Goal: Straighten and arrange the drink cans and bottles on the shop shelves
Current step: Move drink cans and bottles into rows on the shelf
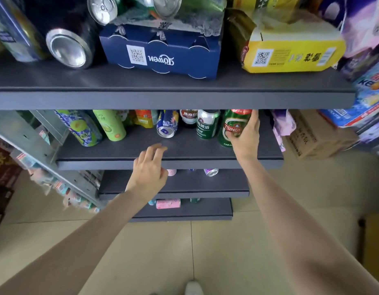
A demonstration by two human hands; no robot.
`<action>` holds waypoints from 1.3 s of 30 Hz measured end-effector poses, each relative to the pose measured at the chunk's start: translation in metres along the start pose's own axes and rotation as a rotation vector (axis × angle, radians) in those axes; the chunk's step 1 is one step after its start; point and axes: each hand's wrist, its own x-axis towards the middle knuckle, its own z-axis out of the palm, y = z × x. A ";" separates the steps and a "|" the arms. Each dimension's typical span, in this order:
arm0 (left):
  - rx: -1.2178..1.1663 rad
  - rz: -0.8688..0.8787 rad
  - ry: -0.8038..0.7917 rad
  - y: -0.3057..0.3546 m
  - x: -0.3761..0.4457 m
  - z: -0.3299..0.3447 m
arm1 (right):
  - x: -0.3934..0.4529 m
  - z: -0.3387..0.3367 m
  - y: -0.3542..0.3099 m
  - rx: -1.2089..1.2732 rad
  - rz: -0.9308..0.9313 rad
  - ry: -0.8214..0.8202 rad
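Observation:
My right hand (247, 135) grips a green Tsingtao beer can (232, 126) standing at the right of the second dark shelf (184, 150). To its left stand a green and white can (207, 124) and a dark bottle (188, 118). A blue floral can (167, 124) leans tilted near the middle. My left hand (150, 167) hovers at the shelf's front edge, fingers loosely curled, holding nothing. A light green can (111, 124) and a purple and green can (80, 127) lean at the left.
The top shelf (173, 96) holds a blue carton (163, 52), a yellow carton (290, 54) and a silver-bottomed can (69, 47) lying on its side. Lower shelves carry a pink can (168, 203) lying flat. A cardboard box (312, 135) stands to the right. Tiled floor lies below.

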 end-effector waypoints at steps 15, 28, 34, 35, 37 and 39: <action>-0.156 0.457 0.498 0.032 0.025 -0.184 | -0.077 -0.110 -0.192 0.229 -0.604 0.248; 0.112 0.250 0.783 0.073 0.144 -0.345 | 0.039 -0.170 -0.369 0.123 -0.687 -0.009; -0.143 0.032 0.663 0.060 0.188 -0.355 | 0.081 -0.136 -0.424 0.010 -0.763 -0.222; -0.186 0.048 0.664 0.063 0.192 -0.357 | 0.084 -0.127 -0.426 -0.026 -0.763 -0.226; -0.257 0.092 0.653 0.070 0.201 -0.362 | 0.089 -0.115 -0.427 -0.024 -0.762 -0.174; -0.306 0.120 0.632 0.078 0.211 -0.365 | 0.092 -0.117 -0.425 -0.017 -0.742 -0.106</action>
